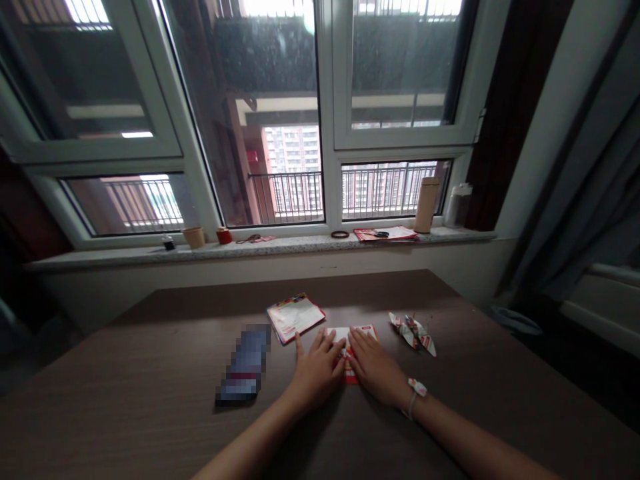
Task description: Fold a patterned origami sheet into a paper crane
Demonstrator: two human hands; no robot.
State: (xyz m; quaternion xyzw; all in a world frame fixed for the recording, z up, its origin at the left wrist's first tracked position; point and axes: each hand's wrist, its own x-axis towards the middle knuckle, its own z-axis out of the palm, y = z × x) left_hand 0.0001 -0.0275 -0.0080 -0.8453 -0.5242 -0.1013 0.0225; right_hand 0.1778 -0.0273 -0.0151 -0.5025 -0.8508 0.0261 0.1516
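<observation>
A red-and-white printed sheet of paper (352, 375) lies on the table under both of my hands, which hide much of it. My left hand (318, 371) presses on its left part, fingers stretched out and the little finger spread away. On the right part rests my right hand (376, 365), fingers extended flat, with a band on the wrist. The two hands nearly meet over the sheet's middle. Just beyond my left hand is a stack of printed paper sheets (296, 316). To the right of my right hand sit folded paper pieces (413, 333).
A blurred-out dark phone-like object (243, 363) lies left of my left hand on the brown table (150, 373). Along the windowsill (300, 244) stand a paper cup (194, 237), a red spool-like item (224, 235), scissors (382, 234) on red-and-white papers and a tan cylinder (427, 205).
</observation>
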